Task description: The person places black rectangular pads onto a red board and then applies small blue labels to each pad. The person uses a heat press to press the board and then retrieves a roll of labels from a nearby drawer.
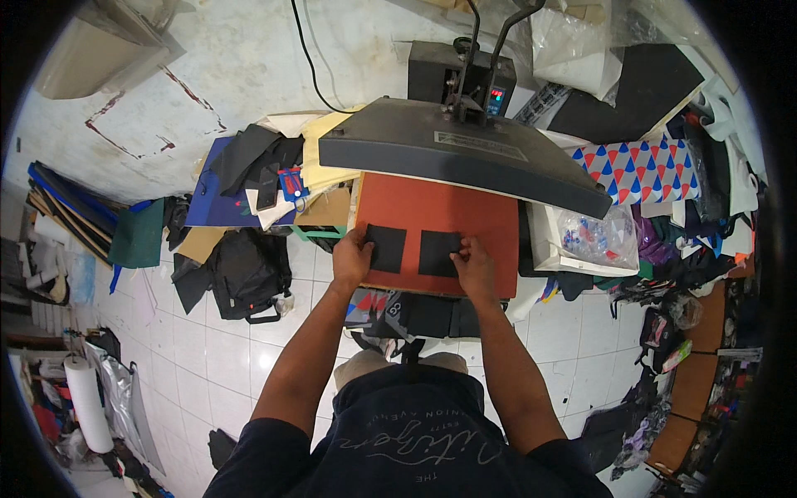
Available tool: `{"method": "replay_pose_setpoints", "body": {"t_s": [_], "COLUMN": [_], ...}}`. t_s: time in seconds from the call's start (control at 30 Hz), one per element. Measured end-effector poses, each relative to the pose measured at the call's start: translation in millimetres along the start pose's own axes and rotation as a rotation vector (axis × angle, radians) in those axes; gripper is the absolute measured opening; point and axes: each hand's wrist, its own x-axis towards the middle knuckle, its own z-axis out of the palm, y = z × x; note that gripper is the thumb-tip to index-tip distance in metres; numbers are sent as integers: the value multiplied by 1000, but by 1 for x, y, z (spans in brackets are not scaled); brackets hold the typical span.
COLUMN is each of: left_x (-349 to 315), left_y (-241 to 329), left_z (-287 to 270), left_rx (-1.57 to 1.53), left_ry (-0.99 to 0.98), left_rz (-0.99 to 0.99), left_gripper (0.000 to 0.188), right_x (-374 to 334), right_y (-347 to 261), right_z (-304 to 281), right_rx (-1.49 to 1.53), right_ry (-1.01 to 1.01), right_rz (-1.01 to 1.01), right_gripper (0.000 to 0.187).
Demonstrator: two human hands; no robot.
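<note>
Two black rectangular pieces of fabric-like material lie side by side on the orange-red pad of a heat press, a narrow gap between them. At the outer edge of the left black piece, my left hand pinches its side, thumb over the top. My right hand grips the outer edge of the right black piece between thumb and fingers. Above the pad's far part hangs the press's dark upper plate, raised and swung partly over it. My fingertips under the pieces are hidden.
Behind the plate stands the press's control box with a lit display. A white box with plastic-wrapped bits is right of the pad. Dark sheets and a phone lie to the left. A black backpack rests on the tiled floor.
</note>
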Motion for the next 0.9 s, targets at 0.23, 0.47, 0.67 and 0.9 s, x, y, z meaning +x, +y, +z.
{"method": "replay_pose_setpoints", "body": {"t_s": [0.23, 0.47, 0.67, 0.9], "left_x": [3, 2, 1, -45], "left_y": [-12, 0, -8, -33], "left_z": [7, 0, 6, -30], "left_rx": [-82, -53, 60, -220], "left_ry": [48, 9, 128, 212], "left_rz": [-6, 52, 159, 85], "left_gripper": [33, 31, 31, 22], "right_x": [0, -3, -3, -66], "right_y": [-3, -5, -10, 6], "right_z": [2, -5, -15, -76], "right_rx": [-4, 2, -98, 246], "right_ry": [2, -19, 81, 190], "right_rz": [59, 63, -40, 114], "right_gripper": [32, 33, 31, 20]}}
